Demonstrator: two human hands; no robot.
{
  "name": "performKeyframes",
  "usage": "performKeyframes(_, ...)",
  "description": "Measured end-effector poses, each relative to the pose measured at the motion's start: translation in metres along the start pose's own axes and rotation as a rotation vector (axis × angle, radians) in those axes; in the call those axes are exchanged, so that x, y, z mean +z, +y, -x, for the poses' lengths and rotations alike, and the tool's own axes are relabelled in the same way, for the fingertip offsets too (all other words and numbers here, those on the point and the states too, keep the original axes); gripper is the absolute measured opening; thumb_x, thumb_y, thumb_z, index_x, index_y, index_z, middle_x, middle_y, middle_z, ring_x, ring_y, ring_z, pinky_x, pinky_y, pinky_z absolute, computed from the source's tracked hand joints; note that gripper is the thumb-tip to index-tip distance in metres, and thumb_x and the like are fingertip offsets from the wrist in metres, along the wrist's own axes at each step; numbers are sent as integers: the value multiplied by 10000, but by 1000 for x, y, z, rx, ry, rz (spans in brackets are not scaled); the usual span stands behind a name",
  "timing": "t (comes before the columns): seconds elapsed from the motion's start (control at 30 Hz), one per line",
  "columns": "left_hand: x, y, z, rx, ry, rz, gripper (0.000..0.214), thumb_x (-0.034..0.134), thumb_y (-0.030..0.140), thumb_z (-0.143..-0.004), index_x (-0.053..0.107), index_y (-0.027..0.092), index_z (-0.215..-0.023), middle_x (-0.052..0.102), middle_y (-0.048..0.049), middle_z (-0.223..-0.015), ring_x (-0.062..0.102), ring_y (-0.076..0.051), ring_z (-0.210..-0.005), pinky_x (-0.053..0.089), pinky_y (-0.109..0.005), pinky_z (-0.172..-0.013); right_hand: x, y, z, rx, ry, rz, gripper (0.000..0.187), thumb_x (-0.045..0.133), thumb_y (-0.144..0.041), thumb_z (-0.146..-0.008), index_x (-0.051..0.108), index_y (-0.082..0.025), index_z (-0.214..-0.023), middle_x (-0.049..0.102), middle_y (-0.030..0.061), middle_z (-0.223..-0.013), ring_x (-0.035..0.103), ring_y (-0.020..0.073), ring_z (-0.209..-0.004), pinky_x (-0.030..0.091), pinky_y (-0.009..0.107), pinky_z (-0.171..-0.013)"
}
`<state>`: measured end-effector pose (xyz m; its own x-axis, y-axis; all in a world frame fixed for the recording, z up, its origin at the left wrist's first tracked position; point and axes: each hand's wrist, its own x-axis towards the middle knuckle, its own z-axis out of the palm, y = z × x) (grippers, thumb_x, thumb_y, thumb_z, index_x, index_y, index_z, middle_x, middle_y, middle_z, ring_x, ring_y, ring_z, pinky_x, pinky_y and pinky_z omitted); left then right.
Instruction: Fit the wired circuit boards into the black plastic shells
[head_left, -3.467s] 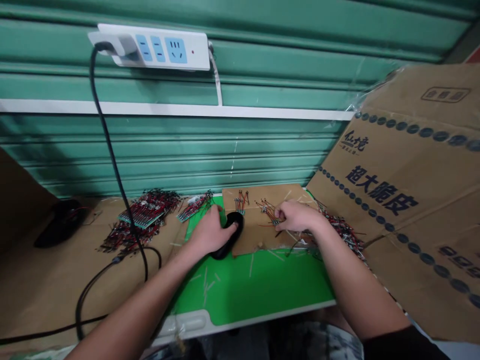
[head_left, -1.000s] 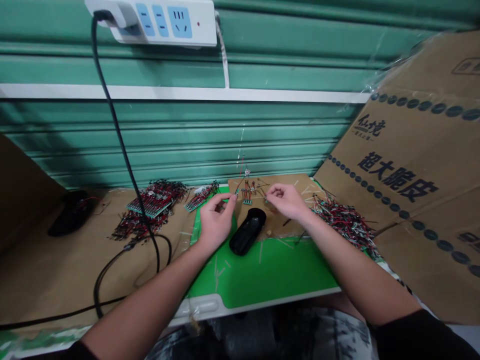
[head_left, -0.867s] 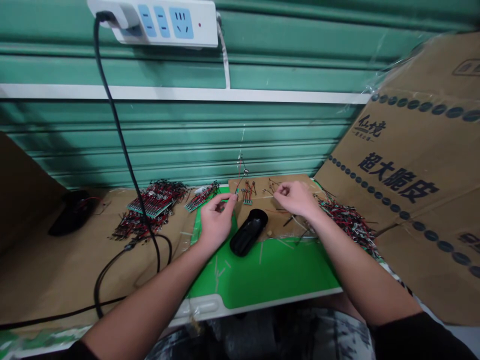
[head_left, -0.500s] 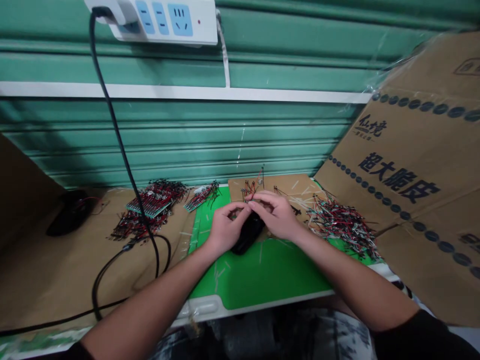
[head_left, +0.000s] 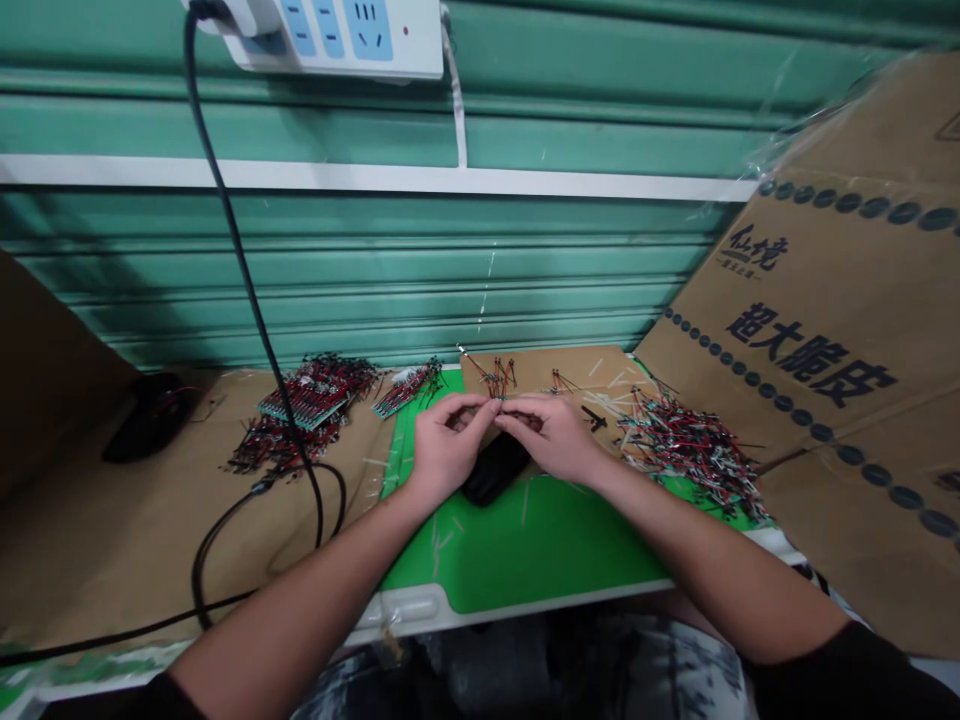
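Note:
My left hand (head_left: 444, 446) and my right hand (head_left: 550, 434) meet fingertip to fingertip above a black oval device (head_left: 495, 470) lying on the green mat (head_left: 525, 545). Both hands pinch a small wired part (head_left: 495, 405) between thumb and fingers. Thin red and black leads stick up from it toward the wall. A few more small wired parts (head_left: 501, 375) lie on the brown cardboard sheet (head_left: 570, 370) just beyond my fingers.
A heap of red and black wired parts (head_left: 694, 445) lies right of my hands, more piles (head_left: 307, 410) on the left. A black cable (head_left: 247, 300) hangs from a white power strip (head_left: 337, 30). A large cardboard box (head_left: 840, 340) leans at right. A black object (head_left: 150, 425) sits far left.
My left hand let go of the black device and both hands lifted apart, then came together over it. Now they pinch one small wired part between them.

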<state>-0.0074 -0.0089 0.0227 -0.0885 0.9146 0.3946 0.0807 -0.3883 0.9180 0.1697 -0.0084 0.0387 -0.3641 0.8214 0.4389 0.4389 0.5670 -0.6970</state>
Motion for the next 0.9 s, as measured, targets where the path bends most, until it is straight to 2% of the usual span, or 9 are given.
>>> performKeyframes(0.1,-1,1,0,32,4,-41,182,815,376,-824,824,194,-824,765,-63,-786,630,-166,-650,475,-273,-591,1,1,0,41,-3,-31,180,664,-288,-987,821,-202,-1001,762,41,-850,628,165,-705,445,287,-669)
performKeyframes(0.23,-3,5,1,144,3,-137,170,810,379,-847,833,216,-808,764,-69,-774,630,-178,-654,465,-288,-598,2,3,1,76,-20,-54,213,650,-334,-991,822,-208,-995,776,44,-884,651,176,-736,461,289,-683)
performKeyframes(0.4,-7,5,0,239,-30,-225,179,780,371,-889,826,216,-812,746,-58,-758,594,-161,-619,453,-288,-597,2,4,1,70,-37,-65,214,655,-341,-994,821,-208,-979,771,45,-890,648,177,-747,452,287,-685)
performKeyframes(0.63,-8,3,0,201,-43,-286,187,761,364,-895,809,201,-817,714,-36,-713,551,-143,-557,422,-278,-570,1,2,1,3,-34,15,199,657,-302,-1001,823,-211,-938,705,32,-779,596,165,-699,413,290,-675)
performKeyframes(0.9,-8,4,-1,143,-89,-246,229,757,391,-882,777,194,-768,687,-32,-686,549,-148,-585,407,-278,-580,0,3,1,37,-50,4,209,668,-322,-988,829,-214,-911,723,32,-773,605,168,-700,416,290,-661)
